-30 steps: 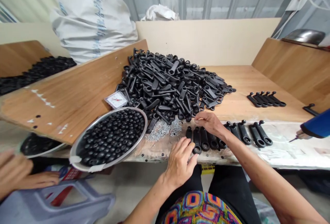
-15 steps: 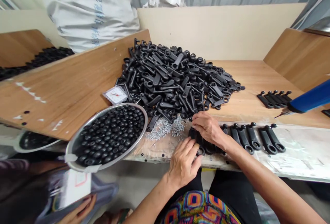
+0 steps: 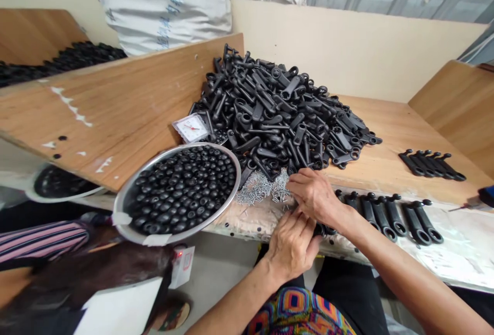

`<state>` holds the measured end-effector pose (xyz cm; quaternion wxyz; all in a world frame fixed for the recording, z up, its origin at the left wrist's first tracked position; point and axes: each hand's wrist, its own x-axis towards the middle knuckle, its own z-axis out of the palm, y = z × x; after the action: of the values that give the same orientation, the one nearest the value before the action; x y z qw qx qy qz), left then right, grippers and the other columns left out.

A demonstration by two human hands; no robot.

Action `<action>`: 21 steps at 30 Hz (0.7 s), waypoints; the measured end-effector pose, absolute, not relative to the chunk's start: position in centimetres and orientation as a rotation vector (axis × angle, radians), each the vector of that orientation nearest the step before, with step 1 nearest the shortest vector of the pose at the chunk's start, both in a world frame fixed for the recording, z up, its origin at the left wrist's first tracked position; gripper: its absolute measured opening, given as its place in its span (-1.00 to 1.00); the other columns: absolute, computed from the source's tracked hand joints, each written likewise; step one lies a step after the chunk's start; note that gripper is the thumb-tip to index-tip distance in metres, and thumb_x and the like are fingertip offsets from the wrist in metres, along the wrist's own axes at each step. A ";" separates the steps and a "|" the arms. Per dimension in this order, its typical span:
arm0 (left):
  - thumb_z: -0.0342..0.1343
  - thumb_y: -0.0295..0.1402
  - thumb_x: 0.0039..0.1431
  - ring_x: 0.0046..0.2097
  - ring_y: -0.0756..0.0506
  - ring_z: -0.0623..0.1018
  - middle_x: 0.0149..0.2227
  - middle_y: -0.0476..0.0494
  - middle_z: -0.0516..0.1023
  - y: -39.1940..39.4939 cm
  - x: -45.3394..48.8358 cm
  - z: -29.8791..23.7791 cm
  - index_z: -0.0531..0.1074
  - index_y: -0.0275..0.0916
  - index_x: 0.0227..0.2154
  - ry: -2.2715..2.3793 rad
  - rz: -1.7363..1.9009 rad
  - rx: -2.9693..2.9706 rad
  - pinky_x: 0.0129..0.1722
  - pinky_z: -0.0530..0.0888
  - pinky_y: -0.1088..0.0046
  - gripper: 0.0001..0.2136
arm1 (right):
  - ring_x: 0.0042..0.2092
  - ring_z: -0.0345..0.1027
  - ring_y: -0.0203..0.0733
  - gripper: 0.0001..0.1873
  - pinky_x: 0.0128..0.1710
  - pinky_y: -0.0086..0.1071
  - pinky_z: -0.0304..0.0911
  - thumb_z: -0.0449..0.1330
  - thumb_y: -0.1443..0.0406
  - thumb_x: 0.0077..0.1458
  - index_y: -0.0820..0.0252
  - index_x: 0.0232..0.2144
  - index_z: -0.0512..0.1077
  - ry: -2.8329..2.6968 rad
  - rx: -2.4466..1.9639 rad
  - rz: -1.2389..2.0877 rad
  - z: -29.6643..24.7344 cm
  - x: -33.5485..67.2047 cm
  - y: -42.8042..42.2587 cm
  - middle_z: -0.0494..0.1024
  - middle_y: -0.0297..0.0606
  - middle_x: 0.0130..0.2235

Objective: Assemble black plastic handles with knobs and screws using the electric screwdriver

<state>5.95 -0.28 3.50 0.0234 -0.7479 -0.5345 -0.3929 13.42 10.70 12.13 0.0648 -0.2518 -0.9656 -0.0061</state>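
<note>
Far to the left of both hands, a striped garment (image 3: 42, 240) of another person is visible. Nearer, also left of the hands, stands a metal bowl (image 3: 124, 197) filled with black balls (image 3: 181, 186), and behind it leans a small clock (image 3: 192, 127). Small metal pins (image 3: 257, 188) lie scattered just left of the right hand's fingertips, and beyond both hands rises a large pile of black cranks (image 3: 276, 113). The left hand (image 3: 293, 242) rests with bent fingers at the table edge, over dark parts; whether it grasps one, I cannot tell. The right hand (image 3: 316, 193) is just above it, its fingertips drawn together; what is between them is hidden. To the right of this hand lie cranks in a row (image 3: 383, 216), and farther away, five more cranks (image 3: 432, 163). At the far right, a blue tool (image 3: 487, 196) is partly seen.
</note>
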 end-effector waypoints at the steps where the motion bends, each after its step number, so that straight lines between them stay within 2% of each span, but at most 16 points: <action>1: 0.01 -0.34 0.11 -0.08 -0.19 0.47 -0.17 -0.26 0.51 -0.3 6.0 3.5 0.42 -0.33 -0.18 -1.660 -1.237 -2.316 -0.01 0.40 0.19 -0.75 | -0.24 0.16 -0.19 -0.81 -0.29 -0.35 0.02 0.03 0.46 0.05 0.20 -0.46 0.43 -2.975 -0.755 -0.025 12.0 12.4 10.6 0.46 -0.25 -0.35; 6: 0.04 -0.35 0.07 -0.24 -0.15 0.50 -0.33 -0.19 0.53 -0.3 6.1 3.2 0.44 -0.30 -0.35 -1.628 -1.324 -2.249 -0.15 0.45 0.27 -0.85 | -0.23 0.23 -0.14 -0.78 -0.25 -0.32 0.07 0.03 0.50 0.01 0.22 -0.35 0.43 -3.104 -0.766 -0.043 10.2 8.0 10.0 0.46 -0.19 -0.35; 9: 0.03 -0.35 0.07 -0.28 -0.14 0.51 -0.37 -0.17 0.53 -0.4 6.2 2.9 0.44 -0.28 -0.40 -1.598 -1.353 -2.222 -0.19 0.45 0.27 -0.87 | -0.25 0.27 -0.12 -0.78 -0.31 -0.33 0.10 0.01 0.48 0.03 0.25 -0.32 0.43 -3.110 -0.783 -0.034 9.5 6.4 9.9 0.47 -0.13 -0.35; 13: 0.02 -0.34 0.10 -0.24 -0.14 0.51 -0.35 -0.18 0.53 -0.4 6.1 3.0 0.45 -0.28 -0.36 -1.617 -1.330 -2.249 -0.17 0.44 0.26 -0.85 | -0.30 0.31 -0.15 -0.85 -0.40 -0.38 0.08 0.07 0.43 0.01 0.27 -0.41 0.46 -3.126 -0.788 0.014 9.7 5.2 10.1 0.50 -0.13 -0.39; 21: 0.02 -0.35 0.11 -0.14 -0.18 0.49 -0.25 -0.22 0.53 -0.3 6.0 3.1 0.44 -0.30 -0.26 -1.621 -1.283 -2.300 -0.07 0.43 0.21 -0.81 | -0.34 0.32 -0.23 -0.78 -0.49 -0.43 -0.06 0.03 0.39 0.10 0.28 -0.44 0.47 -3.075 -0.858 0.149 10.8 5.5 10.8 0.53 -0.16 -0.37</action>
<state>5.98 -0.29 3.13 0.0243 -0.7435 -0.5239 -0.4148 5.45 10.78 10.79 -0.0270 -0.2683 -0.9618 0.0467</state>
